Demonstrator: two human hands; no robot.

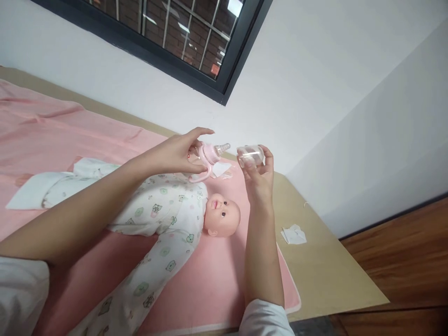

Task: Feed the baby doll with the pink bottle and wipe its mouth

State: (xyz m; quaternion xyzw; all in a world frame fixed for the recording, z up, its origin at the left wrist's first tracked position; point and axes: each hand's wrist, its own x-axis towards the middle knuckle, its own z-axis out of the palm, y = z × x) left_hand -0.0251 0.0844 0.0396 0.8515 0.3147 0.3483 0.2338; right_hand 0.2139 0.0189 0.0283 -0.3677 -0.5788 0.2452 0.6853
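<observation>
In my left hand (185, 151) is a baby bottle (209, 154) with a pink collar, pink handles and a clear nipple that points right. My right hand (259, 175) grips a clear bottle cap (250, 155), which is apart from the nipple and level with it. Below both hands a baby doll (224, 214) lies on its back, its head toward the right. It wears a white outfit with green animal prints. Part of the bottle's body is hidden behind my left fingers.
A pink blanket (217, 275) covers much of the tan table (332, 275). White tissue (293, 234) lies on the table at the right, and a white piece of paper (221, 169) lies behind the doll's head. A dark-framed window (224, 88) is in the wall behind.
</observation>
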